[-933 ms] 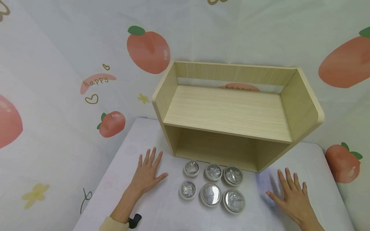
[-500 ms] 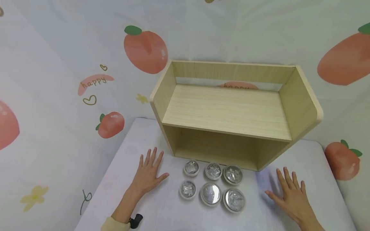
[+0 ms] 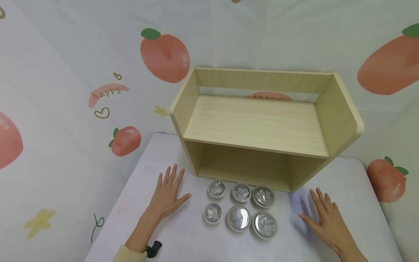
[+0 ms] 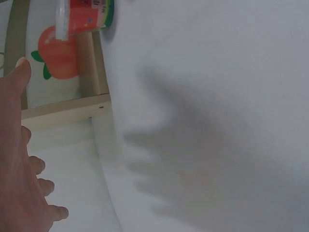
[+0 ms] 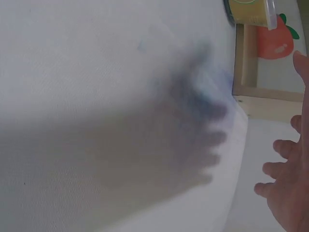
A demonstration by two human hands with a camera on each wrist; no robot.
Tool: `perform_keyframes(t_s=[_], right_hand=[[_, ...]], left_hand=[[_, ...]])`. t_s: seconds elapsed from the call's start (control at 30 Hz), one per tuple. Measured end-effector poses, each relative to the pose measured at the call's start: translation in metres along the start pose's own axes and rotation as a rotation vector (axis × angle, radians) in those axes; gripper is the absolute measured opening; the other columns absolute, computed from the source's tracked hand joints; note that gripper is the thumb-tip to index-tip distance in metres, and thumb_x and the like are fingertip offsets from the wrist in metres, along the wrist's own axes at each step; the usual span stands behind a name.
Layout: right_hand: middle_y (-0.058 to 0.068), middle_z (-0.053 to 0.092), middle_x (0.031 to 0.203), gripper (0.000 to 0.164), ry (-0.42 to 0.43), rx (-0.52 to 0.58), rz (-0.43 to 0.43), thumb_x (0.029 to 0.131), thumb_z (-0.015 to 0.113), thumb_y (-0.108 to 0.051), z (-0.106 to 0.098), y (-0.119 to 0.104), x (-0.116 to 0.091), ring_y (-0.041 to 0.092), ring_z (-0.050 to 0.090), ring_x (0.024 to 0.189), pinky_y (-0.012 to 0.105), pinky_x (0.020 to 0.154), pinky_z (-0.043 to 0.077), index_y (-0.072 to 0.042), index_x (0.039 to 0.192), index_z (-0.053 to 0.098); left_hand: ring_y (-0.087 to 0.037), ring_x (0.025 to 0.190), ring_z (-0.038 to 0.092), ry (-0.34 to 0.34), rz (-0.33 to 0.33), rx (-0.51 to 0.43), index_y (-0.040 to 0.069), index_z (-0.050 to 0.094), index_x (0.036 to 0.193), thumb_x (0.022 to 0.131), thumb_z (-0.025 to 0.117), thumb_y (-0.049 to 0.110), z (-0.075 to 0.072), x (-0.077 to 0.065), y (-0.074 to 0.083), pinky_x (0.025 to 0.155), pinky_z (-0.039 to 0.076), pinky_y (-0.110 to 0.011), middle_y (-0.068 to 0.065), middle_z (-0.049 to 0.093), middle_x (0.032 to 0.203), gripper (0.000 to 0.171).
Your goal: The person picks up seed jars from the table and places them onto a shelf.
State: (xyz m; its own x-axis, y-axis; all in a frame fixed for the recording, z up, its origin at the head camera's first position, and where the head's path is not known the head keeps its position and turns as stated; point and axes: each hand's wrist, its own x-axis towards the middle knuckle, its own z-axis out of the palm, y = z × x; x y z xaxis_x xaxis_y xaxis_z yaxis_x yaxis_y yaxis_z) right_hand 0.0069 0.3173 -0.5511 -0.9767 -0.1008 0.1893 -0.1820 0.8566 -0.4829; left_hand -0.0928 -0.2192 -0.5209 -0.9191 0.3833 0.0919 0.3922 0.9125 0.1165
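Observation:
My left hand [image 3: 166, 200] hovers over the white table to the left of several small round tubs, fingers straight and slightly spread, holding nothing. On the far right, my right hand [image 3: 330, 226] is held the same way, apart from everything. The tubs stand upright in two rows, with silvery tops under clear rims; a front-row tub [image 3: 239, 218] and a back-row tub [image 3: 263, 196] are among them. In the left wrist view one tub [image 4: 89, 18] has a red and green side. A yellowish tub [image 5: 248, 12] shows in the right wrist view.
A light wooden two-level shelf [image 3: 258, 123] stands on the table [image 3: 183, 240] just behind the tubs, with raised side panels. Behind it hangs a white cloth backdrop [image 3: 229, 40] printed with red fruit. A black item [image 3: 154, 249] sits by the left wrist.
The right hand has shifted slightly up and left, its fingers drawing a little closer together. The left hand is almost still, the tubs have not moved, and the head view has shifted slightly.

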Motion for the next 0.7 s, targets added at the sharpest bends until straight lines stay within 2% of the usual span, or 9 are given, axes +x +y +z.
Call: perform_keyframes(t_s=[0.1,0.23,0.37,0.43,0.5,0.57,0.6,0.67,0.7], right_hand=[[0.033,0.031,0.151,0.090,-0.003,0.038,0.000,0.084,0.077,-0.033,-0.001,-0.005,0.001,0.063,0.026,0.133,0.073,0.107,0.014,-0.007,0.156,0.029],[0.032,0.042,0.144,0.088,-0.012,0.072,0.014,0.081,0.081,-0.033,-0.003,-0.015,0.001,0.059,0.038,0.126,0.073,0.095,0.030,-0.010,0.153,0.036],[0.028,0.048,0.140,0.086,-0.012,0.113,0.015,0.079,0.082,-0.031,-0.006,-0.025,0.002,0.054,0.044,0.122,0.069,0.089,0.035,-0.011,0.151,0.040],[0.025,0.051,0.139,0.085,-0.001,0.130,-0.005,0.079,0.083,-0.028,-0.006,-0.029,0.003,0.050,0.046,0.122,0.057,0.105,0.033,-0.010,0.150,0.041],[0.022,0.052,0.138,0.084,0.016,0.142,-0.027,0.078,0.084,-0.027,-0.007,-0.034,0.004,0.034,0.044,0.132,0.034,0.114,0.027,-0.010,0.149,0.043],[0.019,0.054,0.137,0.084,0.033,0.153,-0.050,0.076,0.085,-0.025,-0.007,-0.037,0.005,0.011,0.038,0.137,0.009,0.107,0.017,-0.010,0.149,0.044],[0.018,0.054,0.137,0.085,0.040,0.164,-0.059,0.076,0.086,-0.024,-0.007,-0.038,0.006,0.000,0.036,0.134,0.001,0.100,0.013,-0.010,0.148,0.045],[0.016,0.055,0.137,0.085,0.049,0.193,-0.068,0.074,0.087,-0.021,-0.007,-0.040,0.007,-0.014,0.031,0.128,0.001,0.098,0.017,-0.012,0.148,0.046],[0.015,0.055,0.137,0.085,0.051,0.210,-0.073,0.074,0.087,-0.020,-0.007,-0.041,0.007,-0.015,0.032,0.127,0.001,0.098,0.019,-0.012,0.148,0.046]], left_hand=[[-0.039,0.151,0.003,0.004,0.007,-0.023,0.013,0.018,0.160,0.090,0.059,0.061,-0.003,0.000,0.001,0.116,0.009,-0.062,-0.018,0.006,0.165,0.094],[-0.039,0.151,0.003,0.039,0.032,-0.055,0.013,0.015,0.160,0.090,0.061,0.058,-0.009,0.002,0.004,0.116,0.010,-0.062,-0.016,0.003,0.165,0.096],[-0.039,0.150,0.006,0.072,0.062,-0.086,0.013,0.011,0.160,0.090,0.061,0.058,-0.016,0.006,0.006,0.116,0.012,-0.061,-0.014,0.001,0.166,0.097],[-0.041,0.150,0.009,0.093,0.078,-0.108,0.012,0.013,0.160,0.091,0.058,0.060,-0.020,0.007,0.007,0.116,0.014,-0.060,-0.015,0.002,0.166,0.096],[-0.042,0.149,0.011,0.118,0.093,-0.141,0.009,0.015,0.159,0.092,0.054,0.063,-0.025,0.009,0.009,0.115,0.017,-0.061,-0.016,0.004,0.165,0.094],[-0.043,0.149,0.012,0.135,0.105,-0.177,0.007,0.017,0.159,0.093,0.049,0.067,-0.029,0.010,0.010,0.114,0.019,-0.061,-0.017,0.005,0.165,0.094],[-0.043,0.149,0.011,0.141,0.111,-0.193,0.006,0.017,0.159,0.093,0.046,0.069,-0.031,0.011,0.010,0.114,0.020,-0.062,-0.018,0.005,0.165,0.095],[-0.042,0.149,0.011,0.147,0.118,-0.216,0.006,0.016,0.158,0.093,0.042,0.071,-0.035,0.013,0.011,0.113,0.021,-0.062,-0.018,0.004,0.165,0.096],[-0.042,0.149,0.010,0.148,0.120,-0.220,0.006,0.016,0.159,0.093,0.041,0.072,-0.037,0.014,0.011,0.113,0.021,-0.062,-0.017,0.003,0.165,0.096]])
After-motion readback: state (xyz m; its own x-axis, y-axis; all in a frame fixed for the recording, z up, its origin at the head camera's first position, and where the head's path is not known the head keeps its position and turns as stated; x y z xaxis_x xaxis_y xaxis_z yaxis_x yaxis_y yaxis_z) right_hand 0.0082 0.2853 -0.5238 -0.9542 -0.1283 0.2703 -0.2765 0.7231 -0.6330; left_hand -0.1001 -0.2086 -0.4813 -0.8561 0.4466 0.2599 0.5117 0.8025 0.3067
